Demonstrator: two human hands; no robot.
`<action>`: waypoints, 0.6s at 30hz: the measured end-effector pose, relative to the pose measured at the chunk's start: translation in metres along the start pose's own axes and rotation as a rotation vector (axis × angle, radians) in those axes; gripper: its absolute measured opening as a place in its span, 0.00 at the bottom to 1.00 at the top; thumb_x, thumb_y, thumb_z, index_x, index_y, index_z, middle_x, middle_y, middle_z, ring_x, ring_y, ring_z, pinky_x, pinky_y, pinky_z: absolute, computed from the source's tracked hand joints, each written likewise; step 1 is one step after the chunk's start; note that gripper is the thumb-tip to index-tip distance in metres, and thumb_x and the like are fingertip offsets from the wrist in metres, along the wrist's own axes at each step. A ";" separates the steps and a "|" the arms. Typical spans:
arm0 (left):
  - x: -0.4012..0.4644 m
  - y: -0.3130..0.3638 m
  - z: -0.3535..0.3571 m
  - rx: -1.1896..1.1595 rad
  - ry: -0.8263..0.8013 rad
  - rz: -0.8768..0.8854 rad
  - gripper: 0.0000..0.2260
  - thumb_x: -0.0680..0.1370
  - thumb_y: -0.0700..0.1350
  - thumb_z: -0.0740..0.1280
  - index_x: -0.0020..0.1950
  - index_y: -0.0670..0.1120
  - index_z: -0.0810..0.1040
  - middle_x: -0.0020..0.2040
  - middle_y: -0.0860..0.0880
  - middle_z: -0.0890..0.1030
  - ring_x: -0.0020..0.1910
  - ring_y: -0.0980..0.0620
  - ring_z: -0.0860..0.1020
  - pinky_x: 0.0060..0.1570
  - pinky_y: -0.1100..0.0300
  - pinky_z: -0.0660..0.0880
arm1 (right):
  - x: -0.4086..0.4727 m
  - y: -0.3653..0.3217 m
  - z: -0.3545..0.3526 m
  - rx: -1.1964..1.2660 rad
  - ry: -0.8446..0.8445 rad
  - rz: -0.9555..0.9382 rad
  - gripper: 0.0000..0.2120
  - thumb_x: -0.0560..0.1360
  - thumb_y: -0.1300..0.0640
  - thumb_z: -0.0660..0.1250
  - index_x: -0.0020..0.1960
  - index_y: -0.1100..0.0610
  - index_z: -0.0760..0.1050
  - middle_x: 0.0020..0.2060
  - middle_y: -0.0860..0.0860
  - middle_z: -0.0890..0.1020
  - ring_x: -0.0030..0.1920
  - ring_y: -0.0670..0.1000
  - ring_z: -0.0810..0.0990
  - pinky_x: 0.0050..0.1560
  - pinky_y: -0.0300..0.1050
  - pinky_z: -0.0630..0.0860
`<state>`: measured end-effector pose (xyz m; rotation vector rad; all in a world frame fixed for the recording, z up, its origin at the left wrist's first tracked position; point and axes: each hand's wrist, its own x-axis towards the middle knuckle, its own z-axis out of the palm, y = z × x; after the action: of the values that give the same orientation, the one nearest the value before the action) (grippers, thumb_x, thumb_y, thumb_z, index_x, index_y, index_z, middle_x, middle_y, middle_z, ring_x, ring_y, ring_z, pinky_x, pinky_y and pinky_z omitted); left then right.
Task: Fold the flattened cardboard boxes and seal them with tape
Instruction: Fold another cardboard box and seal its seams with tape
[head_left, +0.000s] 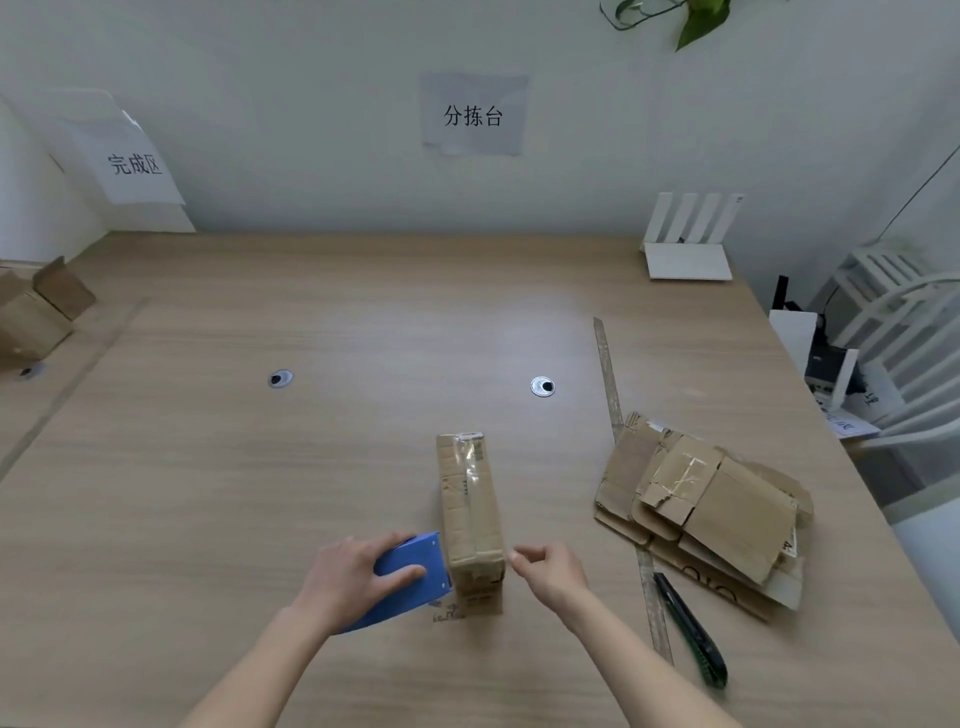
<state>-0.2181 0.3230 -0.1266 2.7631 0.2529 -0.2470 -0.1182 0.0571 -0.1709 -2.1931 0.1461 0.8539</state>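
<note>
A folded brown cardboard box (470, 512) stands on its narrow side in the middle of the wooden table (260, 467), with clear tape along its top face. My left hand (353, 577) grips a blue tape dispenser (410, 582) pressed against the box's near left side. Just right of the box's near corner, my right hand (550, 571) hovers with its fingers loosely curled, holding nothing. A pile of flattened cardboard boxes (701, 504) lies to the right.
A dark green utility knife (691, 631) and a long strip (631, 493) lie between the box and the pile. Folded boxes (36, 312) stand at the far left. A white router (688, 244) sits at the back right; the table's right edge borders a white chair (904, 364).
</note>
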 end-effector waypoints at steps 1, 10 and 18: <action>0.000 0.001 -0.001 -0.010 -0.005 -0.005 0.24 0.72 0.73 0.57 0.67 0.71 0.71 0.49 0.64 0.82 0.42 0.59 0.78 0.38 0.66 0.69 | -0.001 0.001 0.002 0.006 -0.006 0.016 0.30 0.72 0.39 0.72 0.71 0.49 0.75 0.63 0.49 0.82 0.66 0.52 0.78 0.63 0.45 0.73; 0.001 -0.007 -0.005 -0.030 -0.036 -0.012 0.25 0.71 0.74 0.58 0.67 0.71 0.70 0.52 0.64 0.82 0.45 0.60 0.78 0.44 0.63 0.73 | -0.015 -0.050 0.020 -0.434 0.351 -0.726 0.23 0.81 0.45 0.60 0.75 0.48 0.67 0.75 0.45 0.68 0.73 0.49 0.67 0.72 0.48 0.66; -0.001 -0.015 -0.011 0.108 -0.063 0.037 0.25 0.73 0.71 0.58 0.69 0.68 0.69 0.53 0.59 0.83 0.47 0.55 0.79 0.45 0.58 0.74 | 0.013 -0.034 0.029 -0.811 -0.080 -0.677 0.37 0.76 0.31 0.33 0.81 0.44 0.33 0.78 0.39 0.29 0.76 0.40 0.27 0.80 0.51 0.36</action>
<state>-0.2208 0.3405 -0.1206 2.8576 0.1770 -0.3471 -0.1118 0.1032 -0.1724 -2.6352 -1.0948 0.6486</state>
